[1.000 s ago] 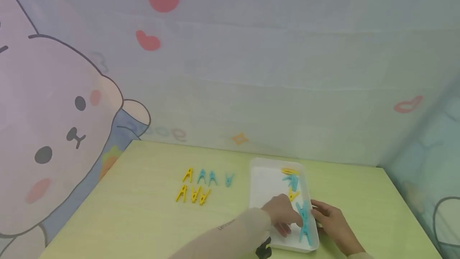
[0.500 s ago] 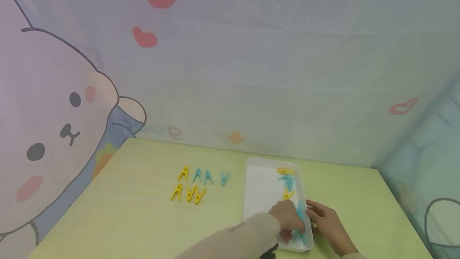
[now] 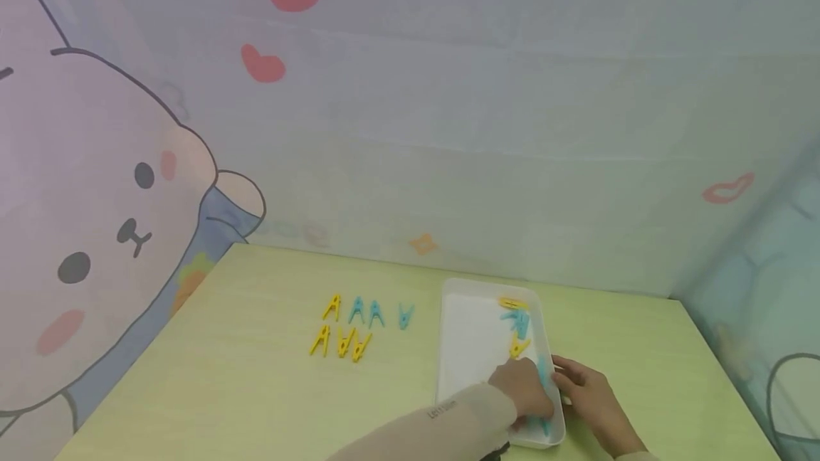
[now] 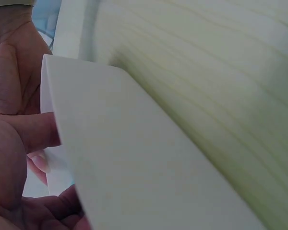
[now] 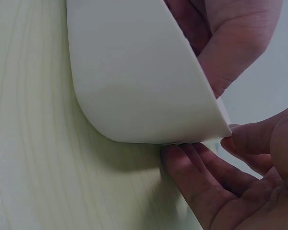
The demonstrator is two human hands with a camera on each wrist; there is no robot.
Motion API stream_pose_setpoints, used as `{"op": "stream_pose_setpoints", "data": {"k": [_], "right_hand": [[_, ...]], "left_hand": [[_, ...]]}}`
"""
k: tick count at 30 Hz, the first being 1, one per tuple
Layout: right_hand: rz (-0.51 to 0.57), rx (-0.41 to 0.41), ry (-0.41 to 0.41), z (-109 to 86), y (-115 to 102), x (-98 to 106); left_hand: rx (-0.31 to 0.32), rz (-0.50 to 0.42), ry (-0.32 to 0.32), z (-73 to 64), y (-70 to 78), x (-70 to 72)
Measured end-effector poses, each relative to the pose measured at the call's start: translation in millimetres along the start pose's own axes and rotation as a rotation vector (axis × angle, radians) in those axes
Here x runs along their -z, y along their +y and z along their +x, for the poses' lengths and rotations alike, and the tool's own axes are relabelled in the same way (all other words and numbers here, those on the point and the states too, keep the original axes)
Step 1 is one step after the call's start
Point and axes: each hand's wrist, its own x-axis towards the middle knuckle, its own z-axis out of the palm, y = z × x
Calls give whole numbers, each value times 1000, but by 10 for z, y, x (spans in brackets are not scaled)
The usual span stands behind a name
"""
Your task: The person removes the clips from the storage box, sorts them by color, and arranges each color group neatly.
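Note:
A white rectangular tray (image 3: 463, 279) lies on the table with blue and yellow clothespins along its right side. My left hand (image 3: 522, 384) reaches down inside the tray at the near right, over the blue clothespins (image 3: 543, 370). Its fingertips are hidden, so I cannot tell whether they pinch one. Just beyond it lie a yellow clothespin (image 3: 519, 344), a blue one (image 3: 520, 321) and another yellow one (image 3: 512, 303). My right hand (image 3: 594, 400) holds the tray's right wall from outside. In the right wrist view, its thumb is at the rim and its fingers (image 5: 182, 165) press underneath.
Left of the tray, on the pale wood-grain table (image 3: 269, 404), several clothespins lie in two rows. The back row has a yellow one (image 3: 331, 306) and three blue ones (image 3: 376, 314); the front row is yellow (image 3: 344, 341). A printed cloth backdrop (image 3: 487, 126) hangs behind.
My left hand has moved right and slightly down, from beside the near blue clothespins to over them, covering more of them. My right hand stays on the tray's wall.

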Motion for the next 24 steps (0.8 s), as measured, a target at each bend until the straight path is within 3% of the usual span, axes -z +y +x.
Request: {"op": "stream_pose_setpoints", "data": {"k": [11, 16, 24], "right_hand": [[4, -7, -4, -13, 26, 50], [25, -18, -5, -3, 49, 31], [14, -3, 4, 18, 36, 4]], "left_hand": [[13, 19, -18, 45, 22, -14], [8, -31, -47, 56, -34, 24], [-2, -81, -41, 76, -129, 92]]}}
